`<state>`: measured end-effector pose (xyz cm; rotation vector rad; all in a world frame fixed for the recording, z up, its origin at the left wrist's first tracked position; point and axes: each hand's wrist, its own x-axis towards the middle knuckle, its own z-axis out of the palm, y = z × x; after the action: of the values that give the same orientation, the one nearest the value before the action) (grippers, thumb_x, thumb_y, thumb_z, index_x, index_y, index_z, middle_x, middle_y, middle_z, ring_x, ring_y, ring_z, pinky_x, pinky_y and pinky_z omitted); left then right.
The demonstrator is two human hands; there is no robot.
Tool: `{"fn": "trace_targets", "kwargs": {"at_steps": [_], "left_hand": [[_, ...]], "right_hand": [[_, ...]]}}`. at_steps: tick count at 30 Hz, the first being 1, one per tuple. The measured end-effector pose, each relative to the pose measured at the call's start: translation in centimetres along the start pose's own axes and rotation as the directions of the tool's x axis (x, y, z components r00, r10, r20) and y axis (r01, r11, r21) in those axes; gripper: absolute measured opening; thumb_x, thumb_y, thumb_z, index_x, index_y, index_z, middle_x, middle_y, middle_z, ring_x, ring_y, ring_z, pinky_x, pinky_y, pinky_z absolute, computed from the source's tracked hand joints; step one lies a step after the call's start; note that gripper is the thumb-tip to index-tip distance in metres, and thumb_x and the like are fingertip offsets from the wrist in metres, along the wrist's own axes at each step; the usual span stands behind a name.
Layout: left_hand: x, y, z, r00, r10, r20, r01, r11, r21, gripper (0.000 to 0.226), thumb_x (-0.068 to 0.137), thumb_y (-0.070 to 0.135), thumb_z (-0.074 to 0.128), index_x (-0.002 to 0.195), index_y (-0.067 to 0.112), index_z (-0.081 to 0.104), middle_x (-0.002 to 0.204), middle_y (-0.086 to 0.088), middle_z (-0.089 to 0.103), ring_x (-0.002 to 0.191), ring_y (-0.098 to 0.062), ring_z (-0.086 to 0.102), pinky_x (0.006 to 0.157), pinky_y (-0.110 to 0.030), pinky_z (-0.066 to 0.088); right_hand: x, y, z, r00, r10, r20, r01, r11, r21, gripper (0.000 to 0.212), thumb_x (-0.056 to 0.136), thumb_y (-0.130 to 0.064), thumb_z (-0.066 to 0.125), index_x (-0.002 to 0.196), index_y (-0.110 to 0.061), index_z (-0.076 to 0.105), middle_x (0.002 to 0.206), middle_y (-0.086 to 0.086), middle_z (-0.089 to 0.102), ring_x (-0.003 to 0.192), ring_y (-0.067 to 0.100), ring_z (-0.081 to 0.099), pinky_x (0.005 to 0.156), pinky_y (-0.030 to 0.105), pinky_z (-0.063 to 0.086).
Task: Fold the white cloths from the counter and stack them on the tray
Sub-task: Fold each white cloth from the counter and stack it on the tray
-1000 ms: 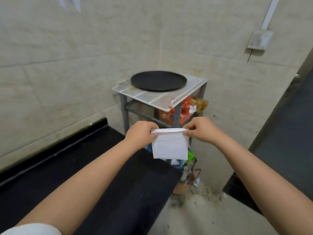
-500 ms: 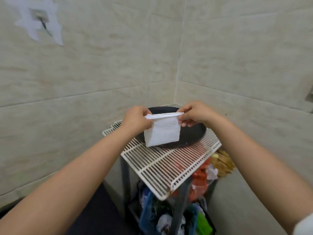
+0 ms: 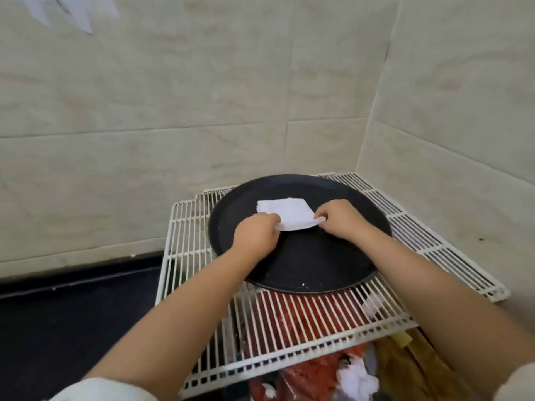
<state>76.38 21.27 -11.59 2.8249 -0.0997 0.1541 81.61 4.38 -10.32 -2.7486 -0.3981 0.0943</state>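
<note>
A folded white cloth [image 3: 287, 213] lies flat on the round black tray [image 3: 307, 264], toward the tray's far side. My left hand [image 3: 254, 235] pinches the cloth's near left corner. My right hand [image 3: 341, 218] pinches its near right corner. Both hands are low over the tray. The tray sits on a white wire rack [image 3: 289, 322] in the corner of two tiled walls.
The black counter [image 3: 72, 314] runs along the left wall and ends at the rack. Red and white bags [image 3: 307, 374] and other clutter fill the shelf below the rack. Tiled walls close in behind and to the right.
Both hands carried the hanging cloth from near the counter up over the rack and laid it flat on the tray. The view moved closer to the tray.
</note>
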Motion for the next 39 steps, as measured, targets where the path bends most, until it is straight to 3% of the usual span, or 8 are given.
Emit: {"fn": "trace_targets", "kwargs": {"at_steps": [6,14,16,18,23,27,31,39], "left_hand": [[0.1,-0.3,0.1,0.988,0.12,0.099,-0.142,0.955,0.261,0.027,0.093,0.016,0.04,0.108,0.01,0.061,0.109,-0.01,0.062,0.098,-0.03,0.059,0.08,-0.042,0.052],[-0.9,0.7,0.6,0.994,0.065,0.087,-0.087,0.957,0.277,0.029,0.095,0.026,0.041,0.116,0.011,0.054,0.113,-0.008,0.057,0.098,-0.025,0.058,0.081,-0.038,0.052],[-1.5,0.5,-0.2,0.998,0.028,0.061,-0.044,0.96,0.276,0.032,0.095,0.029,0.042,0.12,0.011,0.051,0.118,-0.009,0.055,0.102,-0.026,0.056,0.083,-0.038,0.051],[-2.2,-0.1,-1.6,1.0,-0.018,0.014,0.013,0.958,0.286,0.035,0.094,0.03,0.043,0.123,0.011,0.049,0.124,-0.01,0.051,0.111,-0.029,0.052,0.087,-0.04,0.047],[-8.0,-5.5,-6.5,0.976,-0.155,-0.156,0.196,0.935,0.295,0.039,0.094,0.022,0.042,0.13,0.007,0.043,0.141,-0.016,0.038,0.127,-0.035,0.037,0.102,-0.044,0.038],[-17.9,-11.8,-11.1,0.912,-0.326,-0.247,0.391,0.875,0.287,0.039,0.094,0.022,0.043,0.131,0.008,0.043,0.137,-0.014,0.043,0.122,-0.033,0.041,0.095,-0.04,0.041],[-31.4,-18.9,-14.9,0.811,-0.484,-0.33,0.578,0.75,0.321,0.036,0.093,0.024,0.045,0.125,0.008,0.046,0.128,-0.014,0.049,0.118,-0.033,0.044,0.088,-0.04,0.043],[-57.3,-29.2,-20.1,0.481,-0.749,-0.455,0.876,0.392,0.281,0.037,0.092,0.028,0.045,0.124,0.009,0.049,0.128,-0.012,0.05,0.122,-0.032,0.042,0.093,-0.041,0.04]], "right_hand": [[0.0,1.1,0.2,0.995,-0.094,0.022,0.096,0.989,-0.115,0.026,0.082,-0.004,0.049,0.095,-0.012,0.069,0.105,0.005,0.068,0.099,0.025,0.059,0.078,0.03,0.045],[-1.3,1.4,0.2,0.989,-0.12,0.09,0.14,0.954,-0.264,0.018,0.084,-0.007,0.047,0.093,-0.011,0.063,0.096,0.007,0.059,0.086,0.023,0.057,0.068,0.03,0.044],[-2.0,0.3,-0.4,0.988,-0.114,0.104,0.144,0.922,-0.359,0.017,0.086,-0.012,0.047,0.1,-0.01,0.058,0.103,0.01,0.053,0.099,0.028,0.055,0.073,0.033,0.044],[-2.7,-1.7,-1.0,0.989,-0.128,0.075,0.147,0.907,-0.395,0.031,0.088,-0.017,0.048,0.118,-0.011,0.053,0.119,0.012,0.049,0.111,0.031,0.05,0.083,0.037,0.044],[-5.0,-11.1,-0.5,0.954,-0.296,0.046,0.293,0.89,-0.348,0.045,0.089,-0.027,0.048,0.132,-0.014,0.042,0.133,0.015,0.045,0.12,0.035,0.044,0.096,0.045,0.037],[-8.8,-22.0,2.6,0.871,-0.49,0.044,0.484,0.837,-0.255,0.043,0.087,-0.021,0.049,0.129,-0.013,0.043,0.131,0.015,0.05,0.121,0.033,0.047,0.095,0.042,0.039],[-15.2,-34.5,7.6,0.738,-0.671,0.07,0.67,0.715,-0.2,0.048,0.088,-0.028,0.051,0.133,-0.014,0.04,0.133,0.015,0.047,0.123,0.035,0.043,0.097,0.043,0.04],[-31.0,-56.5,18.2,0.372,-0.918,0.141,0.928,0.373,-0.017,0.048,0.09,-0.031,0.048,0.135,-0.016,0.038,0.138,0.011,0.042,0.126,0.031,0.041,0.099,0.043,0.038]]}}
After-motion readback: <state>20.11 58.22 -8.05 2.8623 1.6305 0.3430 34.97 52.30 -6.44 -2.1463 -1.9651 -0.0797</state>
